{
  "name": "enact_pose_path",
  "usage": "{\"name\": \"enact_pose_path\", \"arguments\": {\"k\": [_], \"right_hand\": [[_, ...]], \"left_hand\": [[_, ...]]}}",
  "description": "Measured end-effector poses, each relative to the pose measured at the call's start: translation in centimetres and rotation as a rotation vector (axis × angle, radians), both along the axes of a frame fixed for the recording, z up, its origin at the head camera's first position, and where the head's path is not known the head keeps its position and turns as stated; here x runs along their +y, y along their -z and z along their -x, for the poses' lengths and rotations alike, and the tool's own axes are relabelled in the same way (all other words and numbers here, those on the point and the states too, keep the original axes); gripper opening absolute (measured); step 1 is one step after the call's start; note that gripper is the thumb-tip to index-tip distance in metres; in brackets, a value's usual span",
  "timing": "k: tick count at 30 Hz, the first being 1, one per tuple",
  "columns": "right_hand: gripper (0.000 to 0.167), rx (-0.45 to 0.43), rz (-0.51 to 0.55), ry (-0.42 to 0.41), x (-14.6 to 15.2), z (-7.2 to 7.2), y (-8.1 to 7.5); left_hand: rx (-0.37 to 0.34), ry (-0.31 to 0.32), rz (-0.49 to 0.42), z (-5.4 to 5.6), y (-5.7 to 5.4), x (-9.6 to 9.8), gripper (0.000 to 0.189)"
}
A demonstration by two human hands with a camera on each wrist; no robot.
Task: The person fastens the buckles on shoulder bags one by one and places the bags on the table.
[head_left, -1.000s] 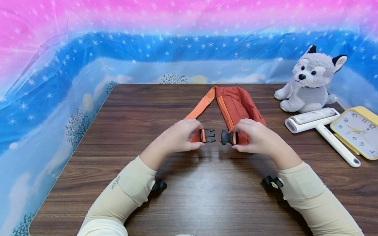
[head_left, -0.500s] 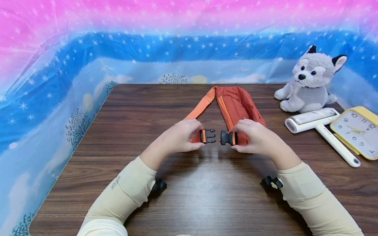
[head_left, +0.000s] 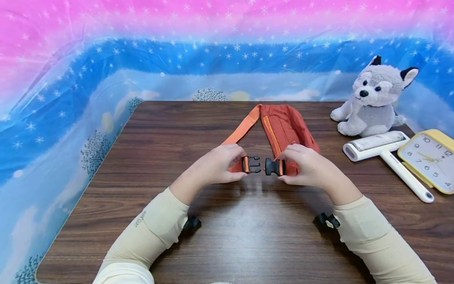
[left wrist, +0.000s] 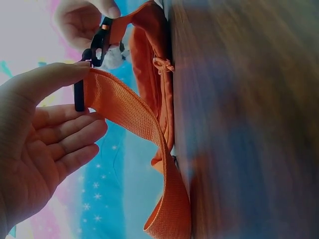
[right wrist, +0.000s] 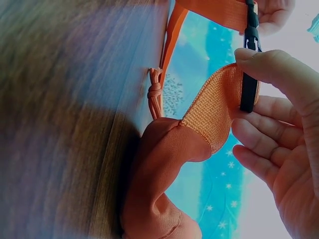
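Note:
A rust-red waist bag (head_left: 289, 128) with an orange strap (head_left: 241, 128) lies on the dark wooden table. My left hand (head_left: 221, 163) pinches the pronged half of a black buckle (head_left: 253, 164) between thumb and fingers. Facing it, the socket half of the buckle (head_left: 272, 167) is pinched by my right hand (head_left: 306, 163). In the head view a small gap separates the two halves. The left wrist view shows the strap (left wrist: 124, 107) curving down from my left hand to the table. In the right wrist view, short webbing (right wrist: 219, 107) joins the socket half to the bag.
At the right, a grey plush husky (head_left: 372, 98) sits behind a white lint roller (head_left: 390, 156). A yellow square clock (head_left: 430, 157) leans beside the roller's handle. A snowflake-patterned cloth (head_left: 227, 55) hangs behind the table (head_left: 149, 134).
The right hand's socket half has come very slightly left towards the pronged half. The whole head view has shifted a little; both hands keep their grip.

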State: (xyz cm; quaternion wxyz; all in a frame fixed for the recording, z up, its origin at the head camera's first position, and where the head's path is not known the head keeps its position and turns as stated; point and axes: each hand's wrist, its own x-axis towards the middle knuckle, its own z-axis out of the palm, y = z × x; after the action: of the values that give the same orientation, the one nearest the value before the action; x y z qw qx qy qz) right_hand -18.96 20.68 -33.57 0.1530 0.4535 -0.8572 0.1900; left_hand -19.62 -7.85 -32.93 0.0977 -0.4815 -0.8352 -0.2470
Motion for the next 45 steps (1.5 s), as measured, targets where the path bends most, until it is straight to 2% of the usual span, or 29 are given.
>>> {"name": "enact_pose_path", "arguments": {"k": [14,34,45], "right_hand": [[0.034,-0.014,-0.013,0.005,-0.12,-0.06,-0.04],[0.035,-0.017,-0.005,0.003,-0.27,-0.11,0.08],[0.035,-0.009,0.01,-0.002,-0.26,0.0,0.22]], "left_hand": [[0.039,0.016,-0.002,0.06,0.12,0.11,0.025],[0.02,0.009,0.022,-0.25,-0.06,0.2,0.025],[0.031,0.018,0.013,-0.21,-0.01,0.23,0.025]]}}
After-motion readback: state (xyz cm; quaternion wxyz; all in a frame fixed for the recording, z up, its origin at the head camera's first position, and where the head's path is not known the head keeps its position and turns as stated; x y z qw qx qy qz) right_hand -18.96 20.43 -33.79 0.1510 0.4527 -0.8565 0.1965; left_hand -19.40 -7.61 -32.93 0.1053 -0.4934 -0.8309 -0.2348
